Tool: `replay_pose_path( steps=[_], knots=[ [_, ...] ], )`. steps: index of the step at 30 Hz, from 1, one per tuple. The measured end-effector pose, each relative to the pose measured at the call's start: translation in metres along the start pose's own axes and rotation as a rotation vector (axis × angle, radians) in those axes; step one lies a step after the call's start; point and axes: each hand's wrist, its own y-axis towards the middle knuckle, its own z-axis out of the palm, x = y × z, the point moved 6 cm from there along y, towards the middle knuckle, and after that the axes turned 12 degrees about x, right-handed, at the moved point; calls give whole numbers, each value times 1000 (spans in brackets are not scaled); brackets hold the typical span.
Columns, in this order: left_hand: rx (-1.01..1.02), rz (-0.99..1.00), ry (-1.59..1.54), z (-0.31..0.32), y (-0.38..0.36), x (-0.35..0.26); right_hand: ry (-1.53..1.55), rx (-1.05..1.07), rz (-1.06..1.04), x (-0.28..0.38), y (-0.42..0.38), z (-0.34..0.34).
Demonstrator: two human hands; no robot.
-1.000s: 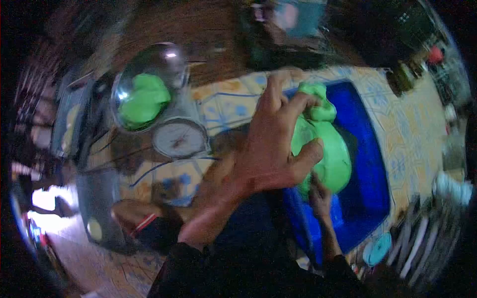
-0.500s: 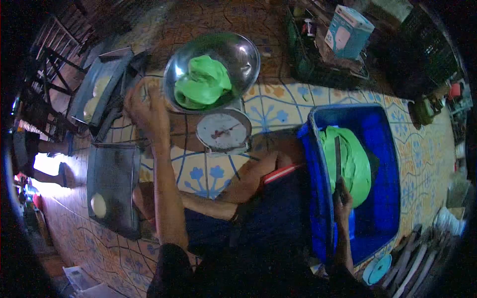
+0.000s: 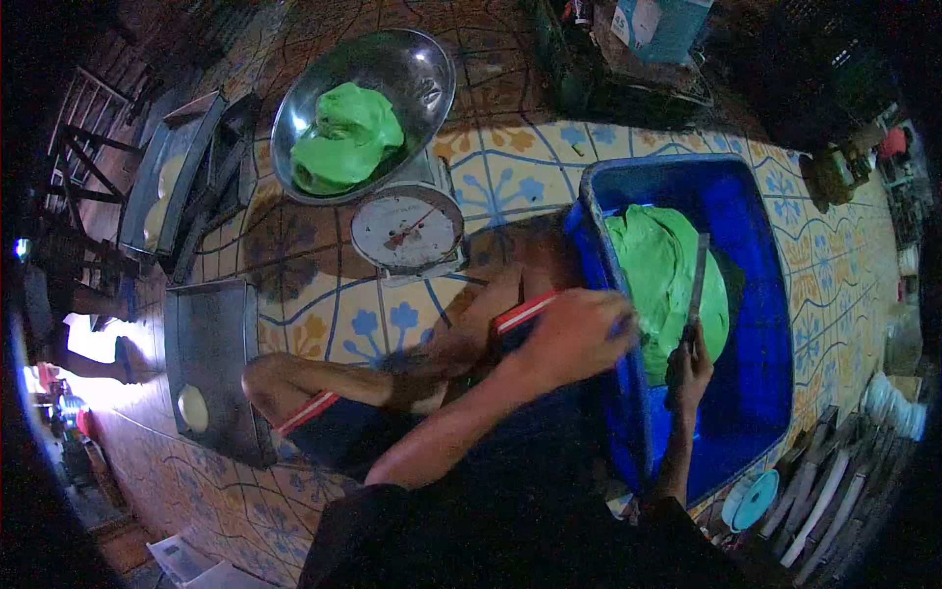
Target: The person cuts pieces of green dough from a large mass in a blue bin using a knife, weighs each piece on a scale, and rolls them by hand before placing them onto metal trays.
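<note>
My right hand (image 3: pixel 693 365) grips a flat-bladed knife (image 3: pixel 699 285), its blade pointing away from me over a large mass of green dough (image 3: pixel 653 265). The dough lies in a deep blue tub (image 3: pixel 765 383) on my right. My left hand (image 3: pixel 587 332) is at the tub's near left rim, fingers bent toward the dough; their tips are blurred and partly hidden. Ahead, more green dough (image 3: pixel 343 137) sits in a steel bowl (image 3: pixel 417 83). That bowl rests on a dial scale (image 3: pixel 407 231), tilted in this view.
To the left, a metal pan (image 3: pixel 211 344) holds a pale dough ball (image 3: pixel 193 407). Another pan (image 3: pixel 177 162) with pale dough lies beyond. A dark crate (image 3: pixel 628 98) with a box (image 3: pixel 662 29) stands at the back. Sticks (image 3: pixel 819 501) and a turquoise lid (image 3: pixel 751 501) lie right.
My left hand has swung from beside the steel bowl right to the blue tub's rim. The knife has shifted slightly right over the dough. The view has turned somewhat.
</note>
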Motion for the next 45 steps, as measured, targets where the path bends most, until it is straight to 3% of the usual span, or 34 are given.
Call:
replay_pose_path(
  steps=[5,10,12,15,16,17,18,19,20,22,23,24,27,28,30,33,37,40,43,44,45],
  knots=[
    [363,85,214,146,85,0,80,-150,-95,-12,1,-28],
    [739,-20,362,184,84,5,-41,-165,-102,-5,0,-41],
    [384,116,309,153,75,-12,-89,-127,-92,-22,0,-46],
    [-183,282,107,59,31,-25,-1139,-290,-378,26,0,-21],
    [-331,159,-42,15,6,-11,-1086,-312,-460,53,9,-10],
    [-513,-108,-65,-40,-23,2,-876,-173,-520,94,29,16],
    [-975,-296,-428,-78,-63,24,-663,-30,-563,135,47,48],
    [-1343,-311,-271,-117,-95,48,-452,118,-591,179,59,83],
    [-1571,-167,-534,-135,-113,78,-555,301,-688,230,59,135],
    [-1610,-257,-541,-167,-143,158,-530,713,-945,296,53,238],
    [-1407,-169,-722,-168,-135,203,-544,838,-1082,316,55,291],
    [-1339,-178,-812,-177,-130,201,-560,964,-1220,324,59,336],
    [-1311,-383,-927,-197,-116,180,-905,1197,-1271,294,90,447],
    [-1269,-459,-944,-200,-114,210,-869,1241,-1218,296,97,464],
    [-1441,-477,-857,-199,-112,276,-842,1340,-1078,289,111,474],
    [-1567,-293,-896,-196,-116,278,-861,1375,-1009,297,104,473],
    [-1462,-241,-802,-210,-124,207,-999,1055,-1328,283,104,483],
    [-1403,-219,-545,-216,-127,188,-919,804,-1158,283,119,488],
    [-1391,-474,-364,-207,-123,206,-400,780,-544,270,185,473],
    [-1459,-283,-179,-209,-124,209,-146,808,-354,270,193,464],
    [-1428,-364,-336,-207,-128,203,101,819,-156,277,184,449]
  ],
)
